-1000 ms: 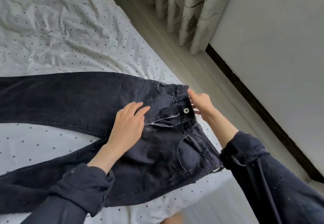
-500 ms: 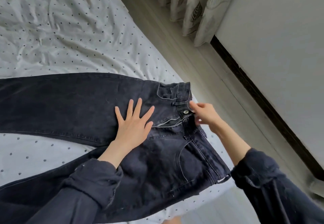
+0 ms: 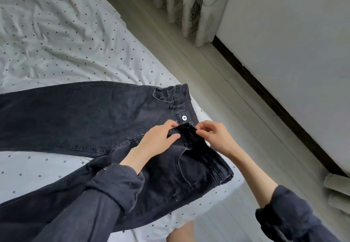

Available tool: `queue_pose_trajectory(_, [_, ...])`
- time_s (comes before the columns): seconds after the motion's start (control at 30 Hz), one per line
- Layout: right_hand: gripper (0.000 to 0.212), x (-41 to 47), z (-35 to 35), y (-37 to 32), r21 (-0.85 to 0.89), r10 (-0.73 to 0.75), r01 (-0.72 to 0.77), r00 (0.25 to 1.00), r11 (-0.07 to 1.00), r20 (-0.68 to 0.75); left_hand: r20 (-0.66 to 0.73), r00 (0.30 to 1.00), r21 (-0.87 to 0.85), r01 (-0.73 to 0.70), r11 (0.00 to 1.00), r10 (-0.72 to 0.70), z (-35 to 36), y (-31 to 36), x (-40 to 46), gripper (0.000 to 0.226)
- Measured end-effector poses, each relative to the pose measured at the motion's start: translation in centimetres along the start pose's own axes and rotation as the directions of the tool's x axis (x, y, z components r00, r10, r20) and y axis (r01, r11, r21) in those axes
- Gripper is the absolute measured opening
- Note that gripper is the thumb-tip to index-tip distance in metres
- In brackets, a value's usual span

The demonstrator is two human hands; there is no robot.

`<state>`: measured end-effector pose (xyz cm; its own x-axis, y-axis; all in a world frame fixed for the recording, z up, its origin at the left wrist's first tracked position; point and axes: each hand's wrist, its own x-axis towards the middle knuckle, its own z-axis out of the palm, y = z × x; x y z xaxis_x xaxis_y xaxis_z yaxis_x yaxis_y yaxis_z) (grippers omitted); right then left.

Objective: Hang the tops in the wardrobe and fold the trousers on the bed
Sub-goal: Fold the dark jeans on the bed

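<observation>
While your left hand (image 3: 155, 143) and right hand (image 3: 216, 137) pinch the jeans (image 3: 85, 116) fly, the bed (image 3: 56, 39) lies beneath. Curtains (image 3: 189, 5) hang beyond the floor (image 3: 217, 82).

No text, label, brand, number or sign can be read anywhere. The metal button (image 3: 184, 117) on the jeans (image 3: 79, 115) is too small to show any stamp, and the sheet (image 3: 56, 39) on the bed carries only dots, the curtain (image 3: 191, 8) only a leaf print.
</observation>
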<state>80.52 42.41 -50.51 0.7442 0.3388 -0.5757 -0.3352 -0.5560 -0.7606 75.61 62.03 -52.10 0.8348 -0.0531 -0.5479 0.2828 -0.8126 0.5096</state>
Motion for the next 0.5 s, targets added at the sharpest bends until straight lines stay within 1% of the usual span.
queue_pose_trajectory(0.03, [0.022, 0.2, 0.0, 0.1, -0.017, -0.018, 0.017, 0.999, 1.0, -0.046, -0.034, 0.999, 0.0, 0.0, 1.0, 0.0, -0.3, 0.0, 0.2, 0.038])
queue_pose_trajectory(0.1, [0.019, 1.2, 0.4, 0.2, -0.059, -0.014, 0.005, 0.988, 0.998, -0.156, -0.172, 0.985, 0.082, -0.01, 0.997, 0.024, -0.9, -0.1, 0.7, 0.032])
queue_pose_trajectory(0.17, [0.011, 2.2, 1.3, 0.5, -0.117, 0.072, -0.104, 0.964, 0.988, -0.255, -0.31, 0.949, 0.221, 0.018, 0.975, 0.053, -1.0, -0.3, 0.4, 0.032])
queue_pose_trajectory(0.2, [0.014, 2.6, 1.8, 0.6, -0.156, 0.114, -0.169, 0.944, 0.973, -0.309, -0.352, 0.934, 0.266, 0.036, 0.963, 0.063, -0.9, -0.6, 0.1, 0.035])
queue_pose_trajectory(0.23, [0.021, 2.6, 2.4, 0.8, -0.215, 0.12, -0.207, 0.926, 0.955, -0.359, -0.376, 0.924, 0.29, 0.045, 0.956, 0.07, -0.7, -1.0, -0.6, 0.037])
queue_pose_trajectory(0.27, [0.028, 2.3, 3.1, 0.7, -0.296, 0.067, -0.199, 0.913, 0.934, -0.402, -0.384, 0.92, 0.304, 0.043, 0.952, 0.081, -0.3, -1.4, -1.6, 0.04])
queue_pose_trajectory(0.3, [0.032, 1.9, 4.0, 0.6, -0.38, -0.044, -0.13, 0.908, 0.916, -0.417, -0.388, 0.917, 0.324, 0.043, 0.945, 0.092, 0.2, -2.0, -2.6, 0.042])
queue_pose_trajectory(0.33, [0.035, 1.2, 5.4, 0.4, -0.463, -0.182, -0.017, 0.906, 0.886, -0.381, -0.391, 0.915, 0.356, 0.056, 0.933, 0.094, 0.6, -2.9, -4.1, 0.044])
queue_pose_trajectory(0.37, [0.039, 0.6, 6.2, 0.7, -0.54, -0.292, 0.083, 0.903, 0.838, -0.314, -0.38, 0.918, 0.405, 0.056, 0.913, 0.113, 1.2, -3.4, -5.0, 0.047])
queue_pose_trajectory(0.4, [0.044, 0.0, 7.4, 0.9, -0.614, -0.345, 0.157, 0.917, 0.774, -0.201, -0.357, 0.927, 0.452, 0.064, 0.89, 0.115, 1.6, -4.2, -6.3, 0.05])
queue_pose_trajectory(0.43, [0.048, -0.6, 8.5, 1.3, -0.677, -0.337, 0.191, 0.937, 0.711, -0.089, -0.321, 0.94, 0.499, 0.066, 0.864, 0.113, 1.8, -5.0, -7.4, 0.054])
queue_pose_trajectory(0.47, [0.052, -0.8, 9.2, 1.8, -0.725, -0.277, 0.178, 0.961, 0.665, -0.019, -0.284, 0.952, 0.54, 0.056, 0.84, 0.118, 2.0, -5.8, -8.3, 0.057])
queue_pose_trajectory(0.5, [0.054, -1.0, 10.1, 2.3, -0.76, -0.216, 0.147, 0.976, 0.633, 0.009, -0.258, 0.959, 0.571, 0.053, 0.819, 0.117, 2.1, -6.8, -9.5, 0.06])
